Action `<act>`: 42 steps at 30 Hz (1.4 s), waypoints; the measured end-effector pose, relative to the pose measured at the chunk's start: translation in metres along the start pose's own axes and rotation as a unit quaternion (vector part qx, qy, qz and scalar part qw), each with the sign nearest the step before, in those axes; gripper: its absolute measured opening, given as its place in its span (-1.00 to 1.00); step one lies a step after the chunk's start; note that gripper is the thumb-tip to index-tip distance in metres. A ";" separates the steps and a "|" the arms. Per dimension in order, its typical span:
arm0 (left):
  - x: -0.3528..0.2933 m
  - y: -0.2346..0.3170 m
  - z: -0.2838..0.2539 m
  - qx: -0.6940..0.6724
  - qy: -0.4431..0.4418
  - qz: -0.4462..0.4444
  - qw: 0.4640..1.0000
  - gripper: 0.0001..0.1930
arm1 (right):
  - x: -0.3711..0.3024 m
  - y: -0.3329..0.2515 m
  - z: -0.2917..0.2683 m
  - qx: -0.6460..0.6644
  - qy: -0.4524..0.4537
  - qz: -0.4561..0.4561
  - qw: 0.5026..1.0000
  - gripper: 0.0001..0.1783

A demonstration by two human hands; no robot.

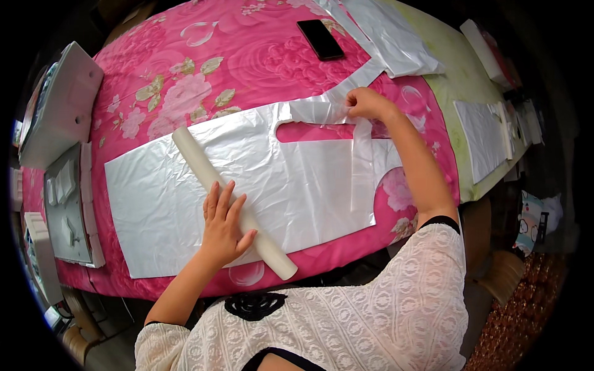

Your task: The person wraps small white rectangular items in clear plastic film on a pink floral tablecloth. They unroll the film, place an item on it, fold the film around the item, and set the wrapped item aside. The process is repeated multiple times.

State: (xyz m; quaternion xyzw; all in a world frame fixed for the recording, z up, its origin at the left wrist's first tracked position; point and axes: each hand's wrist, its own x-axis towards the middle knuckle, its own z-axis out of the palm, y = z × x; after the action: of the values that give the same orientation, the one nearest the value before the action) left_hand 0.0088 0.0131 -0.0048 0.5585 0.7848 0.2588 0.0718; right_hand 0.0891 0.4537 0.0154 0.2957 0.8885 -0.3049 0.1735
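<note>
A white plastic vest-style bag (161, 185) lies flat on the table, creased in places, with a cut-out between its handle strips. A long off-white tube (201, 157) rests slantwise across it, its near end reaching past the bag's near edge. My left hand (224, 224) lies on the tube with the fingers spread. At the bag's far right corner, my right hand (369, 104) pinches one handle strip, fingertips closed on the film. Just beyond that hand, another piece of white film (402, 46) lies at the far right, a strip of it reaching toward my fingers.
A pink flowered cloth (241, 62) covers the table, with a pale green cover (461, 80) at right. A black phone (320, 39) lies at the far side. White foam boxes (65, 105) and a grey tray (68, 226) stand left. Folded white film (481, 139) lies right.
</note>
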 end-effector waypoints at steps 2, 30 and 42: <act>0.000 0.000 0.000 0.002 0.004 0.004 1.000 -0.35 | -0.004 0.006 -0.001 0.017 0.041 -0.049 0.998 -0.62; -0.002 -0.002 0.004 0.024 0.017 -0.002 1.000 -0.37 | -0.038 0.117 -0.080 -0.248 0.056 0.182 0.950 -0.68; -0.005 0.003 0.016 -0.077 0.033 0.022 0.996 -0.18 | -0.087 0.039 0.030 -0.168 0.409 -0.109 0.890 -0.58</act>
State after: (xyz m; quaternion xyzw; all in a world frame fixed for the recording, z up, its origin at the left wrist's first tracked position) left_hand 0.0193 0.0146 -0.0178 0.5595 0.7518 0.3389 0.0828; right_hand 0.1840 0.4225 0.0186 0.2624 0.9453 -0.0205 -0.1926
